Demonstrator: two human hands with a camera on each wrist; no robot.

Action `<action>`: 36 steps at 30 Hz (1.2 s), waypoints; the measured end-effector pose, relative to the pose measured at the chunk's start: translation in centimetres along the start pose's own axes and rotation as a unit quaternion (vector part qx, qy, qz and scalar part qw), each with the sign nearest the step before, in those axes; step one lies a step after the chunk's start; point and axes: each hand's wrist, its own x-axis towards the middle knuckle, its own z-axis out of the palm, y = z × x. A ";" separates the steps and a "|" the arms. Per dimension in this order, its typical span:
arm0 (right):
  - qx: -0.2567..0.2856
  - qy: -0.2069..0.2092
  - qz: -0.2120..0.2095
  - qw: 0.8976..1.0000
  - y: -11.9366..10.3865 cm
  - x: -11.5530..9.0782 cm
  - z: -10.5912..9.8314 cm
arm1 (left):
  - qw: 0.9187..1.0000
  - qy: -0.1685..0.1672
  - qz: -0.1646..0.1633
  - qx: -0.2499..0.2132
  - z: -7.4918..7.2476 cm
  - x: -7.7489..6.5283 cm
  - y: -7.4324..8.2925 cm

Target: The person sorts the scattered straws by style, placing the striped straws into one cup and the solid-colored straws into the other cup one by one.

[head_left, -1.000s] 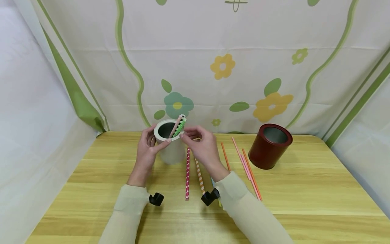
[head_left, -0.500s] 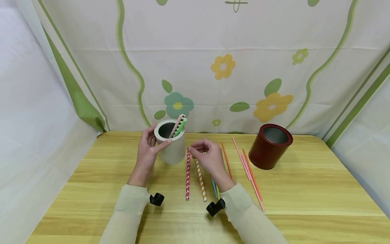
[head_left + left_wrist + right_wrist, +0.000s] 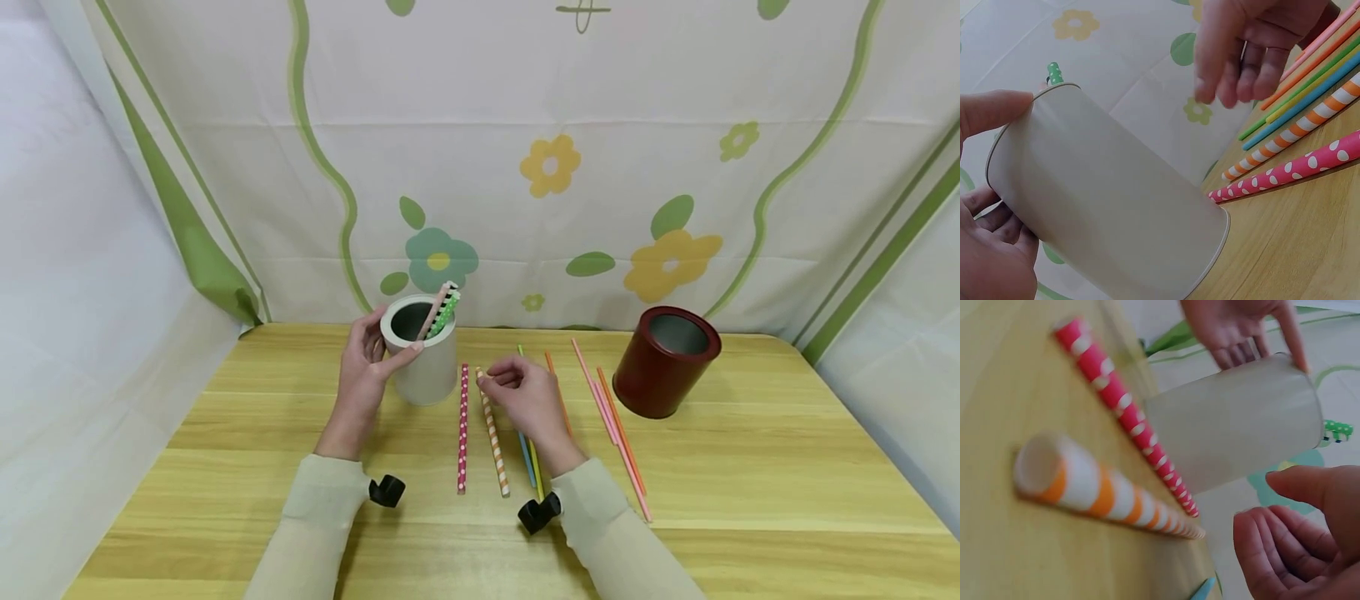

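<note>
Gripping white canister [image 3: 429, 373] in left hand [image 3: 363, 368], poising empty, loose-fingered right hand [image 3: 527, 400] by orange-striped straw [image 3: 495, 443], presumably for pick-up, needing a pinch next.

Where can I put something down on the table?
The table is bare left of the left hand and right of the red can. It's crowded between that can and the white can: straws lie there, with the right hand above them.

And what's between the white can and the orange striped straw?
In the head view, the pink spotted straw lies between the white can and the orange striped straw.
</note>
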 end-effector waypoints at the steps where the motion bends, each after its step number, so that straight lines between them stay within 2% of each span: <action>1: -0.015 0.001 -0.003 1.000 0.1 0.0 0.0 | 1.000 -0.001 0.000 0.000 0.0 0.0 0.0; 4: -0.045 0.002 -0.004 0.999 0.5 0.1 0.2 | 1.000 -0.002 0.000 -0.001 0.0 0.0 0.0; 15: -0.104 -0.008 0.014 0.994 1.0 0.6 0.9 | 1.000 0.002 -0.001 -0.001 -0.1 0.0 -0.2; 23: -0.121 -0.012 0.023 0.992 1.2 0.7 1.0 | 1.000 -0.003 0.000 0.000 -0.1 0.0 -0.2; 31: -0.158 -0.009 0.005 0.987 1.4 0.8 1.1 | 1.000 -0.001 0.002 0.002 0.1 0.1 -0.1; 36: -0.168 -0.011 0.015 0.986 1.3 0.8 1.2 | 1.000 0.000 0.002 0.005 0.0 0.0 -0.2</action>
